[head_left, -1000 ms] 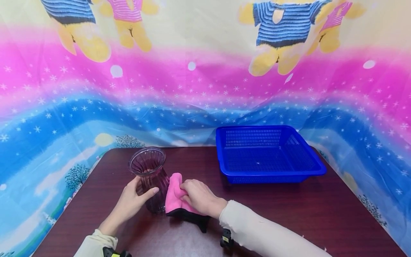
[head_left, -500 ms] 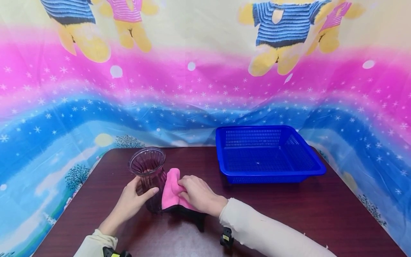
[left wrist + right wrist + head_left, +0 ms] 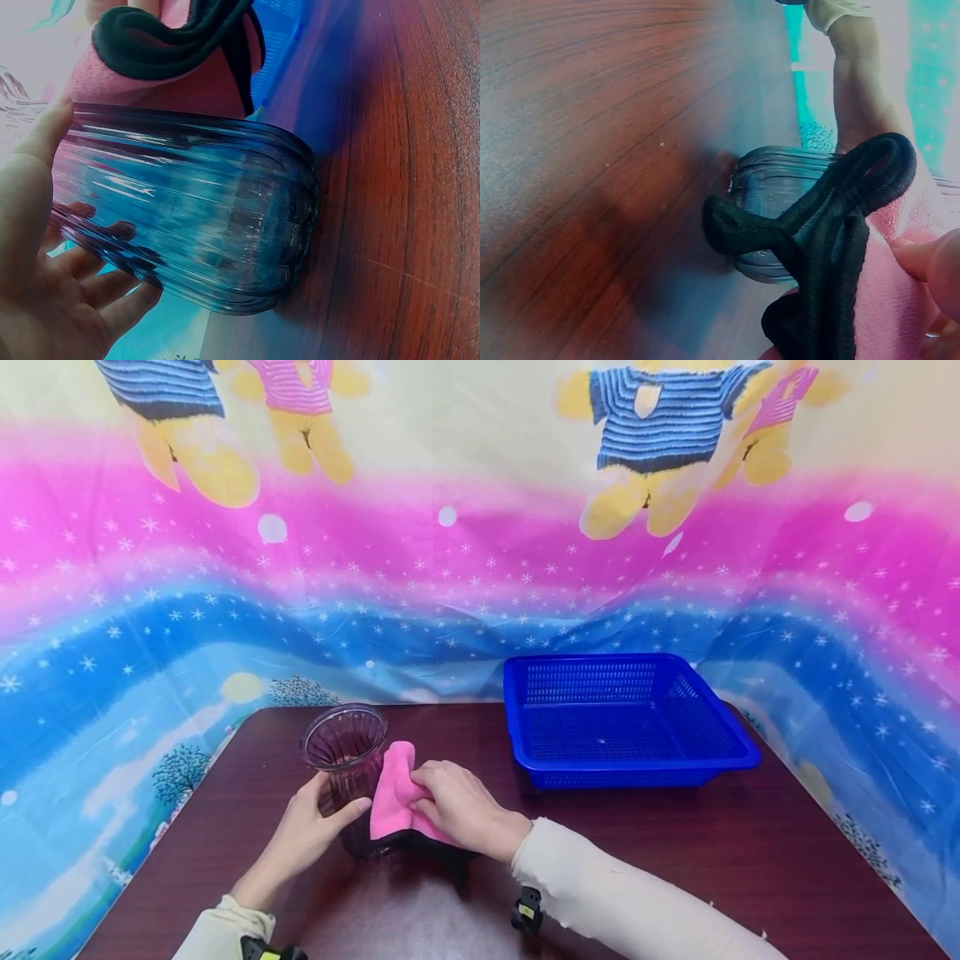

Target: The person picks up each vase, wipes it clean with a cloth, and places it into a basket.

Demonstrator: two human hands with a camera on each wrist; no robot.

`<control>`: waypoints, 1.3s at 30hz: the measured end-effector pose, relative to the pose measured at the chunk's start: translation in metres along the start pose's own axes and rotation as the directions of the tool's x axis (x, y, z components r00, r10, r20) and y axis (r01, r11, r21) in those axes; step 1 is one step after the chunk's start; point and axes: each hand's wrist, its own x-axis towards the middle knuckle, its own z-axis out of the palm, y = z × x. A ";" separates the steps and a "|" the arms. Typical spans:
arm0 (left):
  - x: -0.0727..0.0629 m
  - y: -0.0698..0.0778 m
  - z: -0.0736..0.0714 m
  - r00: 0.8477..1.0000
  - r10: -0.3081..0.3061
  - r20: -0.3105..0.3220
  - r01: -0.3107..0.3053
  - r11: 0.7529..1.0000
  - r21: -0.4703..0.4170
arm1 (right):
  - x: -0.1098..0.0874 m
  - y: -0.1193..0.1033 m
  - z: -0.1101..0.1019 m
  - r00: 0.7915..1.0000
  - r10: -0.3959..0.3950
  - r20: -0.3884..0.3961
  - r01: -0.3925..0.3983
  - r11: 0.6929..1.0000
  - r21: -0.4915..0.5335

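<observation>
A tinted, ribbed glass vase [image 3: 352, 785] with a flared rim stands upright on the table. My left hand [image 3: 300, 827] grips its side, thumb in front and fingers curled behind; the left wrist view shows those fingers through the glass [image 3: 187, 202]. In my right hand [image 3: 461, 806] is a bunched pink cloth [image 3: 393, 797] with a black edge, pinched between thumb and fingers. The cloth lies against the right side of the vase in the head view. Its folded black border [image 3: 829, 247] hides part of the vase in the right wrist view.
A blue plastic basket [image 3: 630, 777] with perforated walls sits at the back right of the dark wooden table [image 3: 600, 860]. Behind the table hangs a colourful printed curtain [image 3: 450, 568].
My right hand and the pink cloth have moved slightly up and to the left along the vase. The left hand and vase have stayed in place.
</observation>
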 end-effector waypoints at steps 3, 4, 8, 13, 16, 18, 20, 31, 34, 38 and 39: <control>0.000 0.001 0.000 1.000 0.006 0.001 -0.006 1.000 -0.002 | 0.000 -0.001 -0.002 1.000 -0.004 -0.013 0.004 1.000 0.007; 0.000 0.001 -0.001 1.000 0.007 0.002 -0.007 1.000 -0.003 | 0.001 -0.002 -0.003 1.000 -0.006 -0.017 0.006 1.000 0.009; 0.000 0.001 -0.001 1.000 0.000 0.007 0.000 1.000 -0.007 | 0.001 -0.004 -0.005 1.000 -0.009 -0.030 0.009 1.000 0.017; 0.000 0.000 -0.001 1.000 -0.005 0.013 0.005 1.000 -0.009 | 0.002 -0.007 -0.008 0.999 -0.002 -0.041 0.003 1.000 0.018; 0.000 0.000 -0.001 1.000 -0.011 0.015 0.011 1.000 -0.004 | 0.003 -0.008 -0.008 0.999 0.002 -0.042 -0.001 1.000 0.015; 0.000 0.000 -0.001 1.000 -0.017 0.017 0.017 1.000 0.000 | 0.003 -0.008 -0.008 0.999 0.005 -0.043 -0.005 1.000 0.013; 0.000 0.000 -0.001 1.000 -0.019 0.019 0.020 1.000 -0.001 | 0.003 -0.008 -0.008 0.999 0.005 -0.044 -0.005 1.000 0.007; 0.000 -0.001 0.000 1.000 -0.014 0.019 0.014 1.000 -0.006 | 0.003 -0.009 -0.005 0.999 0.027 -0.036 -0.028 1.000 -0.007; -0.001 -0.001 0.000 1.000 -0.011 0.017 0.011 1.000 -0.009 | 0.003 -0.008 -0.005 0.999 0.029 -0.034 -0.029 1.000 -0.004; -0.002 -0.002 0.000 1.000 -0.004 0.015 0.004 1.000 -0.016 | 0.003 -0.007 -0.003 0.999 0.031 -0.029 -0.031 1.000 -0.003; -0.002 -0.002 0.000 1.000 0.000 0.013 0.000 1.000 -0.017 | 0.003 -0.007 -0.003 0.999 0.032 -0.027 -0.032 0.999 -0.005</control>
